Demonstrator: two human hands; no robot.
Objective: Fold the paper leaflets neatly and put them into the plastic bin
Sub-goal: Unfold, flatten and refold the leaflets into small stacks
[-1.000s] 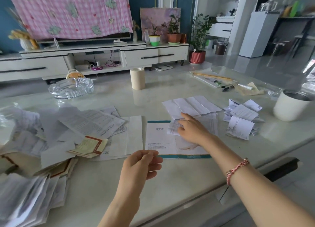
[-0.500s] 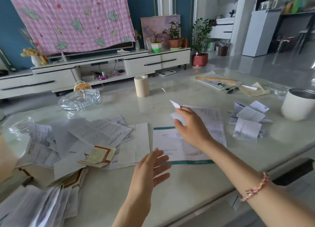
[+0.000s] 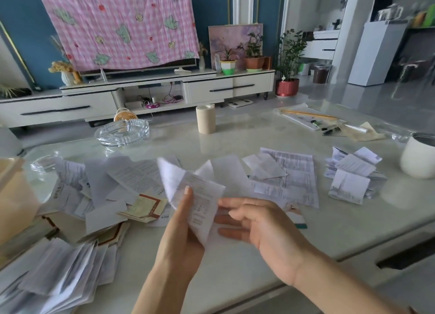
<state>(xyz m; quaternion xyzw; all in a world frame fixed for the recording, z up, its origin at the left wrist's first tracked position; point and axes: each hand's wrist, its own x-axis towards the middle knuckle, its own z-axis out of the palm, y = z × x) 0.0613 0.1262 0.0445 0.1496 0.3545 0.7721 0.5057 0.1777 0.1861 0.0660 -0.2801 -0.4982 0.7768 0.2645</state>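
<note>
A creased white leaflet [image 3: 200,189] with printed text hangs above the table, partly unfolded. My left hand [image 3: 183,238] grips its lower part, thumb on the front. My right hand [image 3: 266,231] is beside it with straight fingers reaching to the paper's right edge. Loose unfolded leaflets [image 3: 117,184] lie scattered to the left, and flat sheets [image 3: 292,177] lie to the right. A small heap of folded leaflets [image 3: 350,172] sits further right. A beige container [image 3: 14,196], possibly the bin, is cut off at the far left.
More stacked papers [image 3: 58,273] lie at the lower left. A glass ashtray [image 3: 122,132], a beige roll [image 3: 205,121] and pens [image 3: 315,123] stand further back. A white cup [image 3: 419,158] is at the far right. The table's front edge [image 3: 259,297] runs close below my wrists.
My right hand lifted a leaflet off the table and brought it toward me. My left hand rose and took hold of it; the right hand's fingers are now straight beside it.
</note>
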